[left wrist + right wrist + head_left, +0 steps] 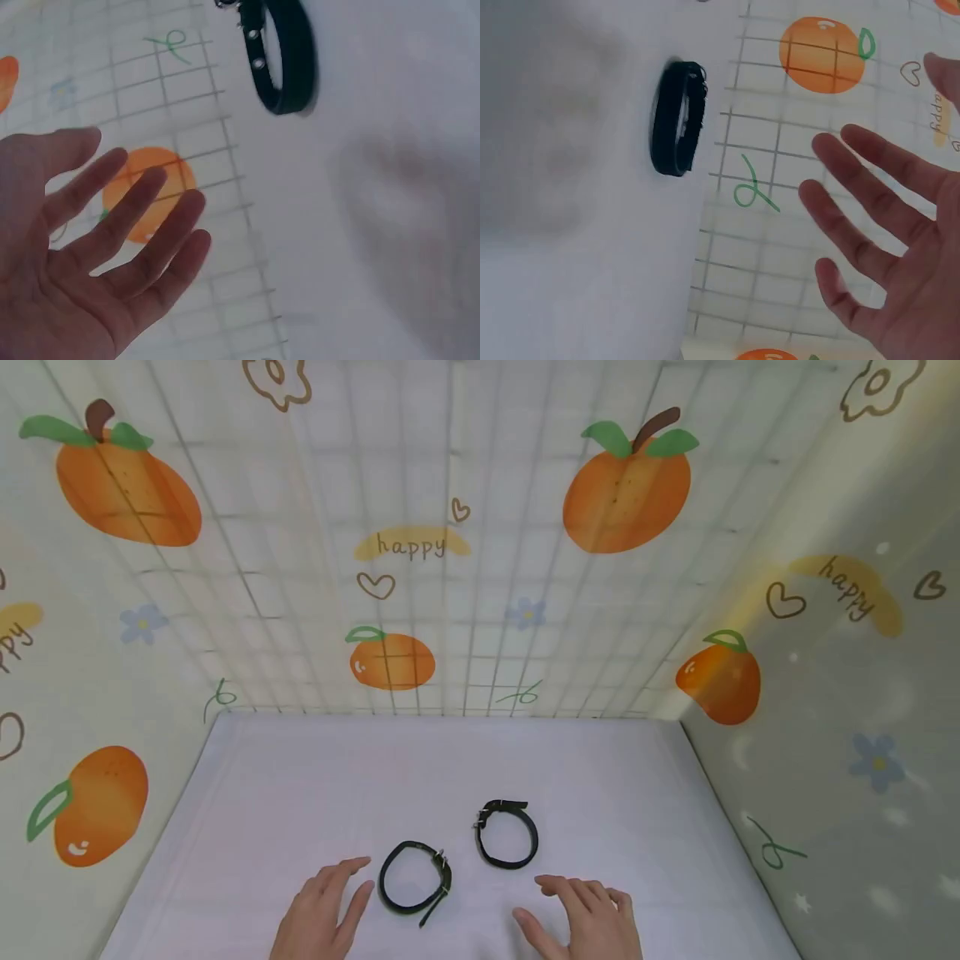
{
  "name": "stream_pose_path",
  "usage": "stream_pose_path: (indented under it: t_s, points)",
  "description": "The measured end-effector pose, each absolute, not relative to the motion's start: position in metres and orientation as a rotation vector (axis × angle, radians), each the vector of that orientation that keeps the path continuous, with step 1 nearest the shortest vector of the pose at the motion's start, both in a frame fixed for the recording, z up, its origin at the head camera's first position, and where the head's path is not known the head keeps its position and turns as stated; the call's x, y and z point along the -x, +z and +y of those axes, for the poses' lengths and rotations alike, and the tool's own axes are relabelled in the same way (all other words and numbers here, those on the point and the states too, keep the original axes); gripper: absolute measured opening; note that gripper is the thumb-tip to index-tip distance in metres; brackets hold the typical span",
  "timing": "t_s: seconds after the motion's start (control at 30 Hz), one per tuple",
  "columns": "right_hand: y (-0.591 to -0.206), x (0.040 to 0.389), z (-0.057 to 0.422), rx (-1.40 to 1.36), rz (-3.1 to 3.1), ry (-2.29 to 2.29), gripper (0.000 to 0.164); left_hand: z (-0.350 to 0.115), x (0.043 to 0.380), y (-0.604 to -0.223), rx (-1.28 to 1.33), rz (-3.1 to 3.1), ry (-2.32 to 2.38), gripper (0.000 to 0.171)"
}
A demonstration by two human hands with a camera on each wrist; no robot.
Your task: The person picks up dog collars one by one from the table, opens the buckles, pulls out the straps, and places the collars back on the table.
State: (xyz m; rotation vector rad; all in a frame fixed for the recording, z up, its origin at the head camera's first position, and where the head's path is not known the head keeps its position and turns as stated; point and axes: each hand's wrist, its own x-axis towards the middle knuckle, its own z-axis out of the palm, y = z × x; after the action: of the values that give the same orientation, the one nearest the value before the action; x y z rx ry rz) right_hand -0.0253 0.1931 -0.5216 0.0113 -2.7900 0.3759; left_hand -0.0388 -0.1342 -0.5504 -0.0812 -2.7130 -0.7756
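In front of a pale sheet [480, 627] printed with oranges [392, 662], work over a white counter [322, 785]. Find the nearer strap [447, 881], black and closed into a loop, just beside the left hand [318, 914], with buckle [442, 860] toward the right and tail [427, 916] pointing down and left in the head view. Find the farther strap [507, 865], similarly looped, ahead of the right hand [588, 922], with buckle at upper left. Count both hands as empty: spread, with fingers only gently bent, and apart from the straps. For a sure hold, best to come in low and pinch the band between thumb and first finger, opposite the buckle rather than over the metal. Judging by the band on edge in each wrist view, avoid pushing sideways and tipping it. Squeeze lightly, being likely to bend out of round.
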Motion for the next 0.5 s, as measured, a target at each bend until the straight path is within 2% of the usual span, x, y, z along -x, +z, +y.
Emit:
stream_pose_path:
  t_s: [0.2, 0.5]
  points:
    - [-0.529, 0.027, 0.181, -0.013, -2.824, 0.357, 0.037, -0.124, 0.052, -0.567, 0.045, -2.61, -0.873, 0.019]
    - [-0.533, 0.025, 0.172, -0.024, -2.894, 0.323, 0.036, -0.115, 0.069, -0.589, -0.074, -2.776, -0.898, 0.015]
